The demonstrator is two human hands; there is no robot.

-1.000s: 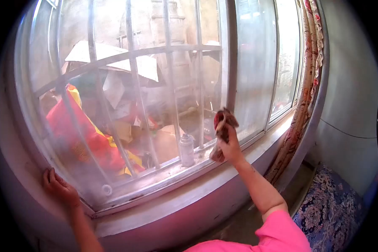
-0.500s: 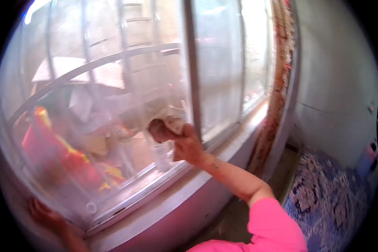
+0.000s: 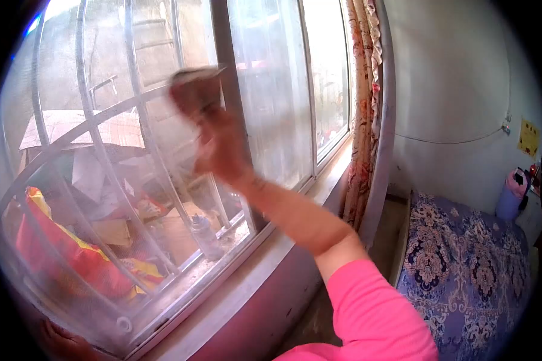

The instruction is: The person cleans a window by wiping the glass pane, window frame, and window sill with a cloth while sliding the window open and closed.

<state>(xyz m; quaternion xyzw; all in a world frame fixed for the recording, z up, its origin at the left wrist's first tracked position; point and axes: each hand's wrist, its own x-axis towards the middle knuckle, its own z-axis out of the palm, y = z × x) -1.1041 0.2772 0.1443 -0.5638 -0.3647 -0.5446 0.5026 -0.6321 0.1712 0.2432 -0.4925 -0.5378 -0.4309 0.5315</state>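
Observation:
My right hand point(image 3: 219, 144) is raised at the window, its fingers wrapped round a crumpled brown-and-red cloth point(image 3: 195, 91). Both are blurred, and the cloth lies over the pane close to the dark upright window frame point(image 3: 229, 78). Low at the left edge, my left hand point(image 3: 63, 340) is dim and partly cut off beside the window's lower corner; its fingers are hard to make out. Behind the glass, metal bars point(image 3: 105, 150) cross the view, and a spray can point(image 3: 204, 237) stands on the outer ledge.
A pale sill point(image 3: 247, 280) runs below the window. A floral curtain point(image 3: 362, 120) hangs to its right. Further right are a patterned bed point(image 3: 463, 271) and a purple bottle-like object point(image 3: 513, 195). Outside lie a red-and-yellow bag point(image 3: 72, 253) and cardboard point(image 3: 120, 129).
My right hand has carried the cloth upward along the pane. The view has turned right, bringing more of the bed and wall into sight; my left hand sits lower in the picture.

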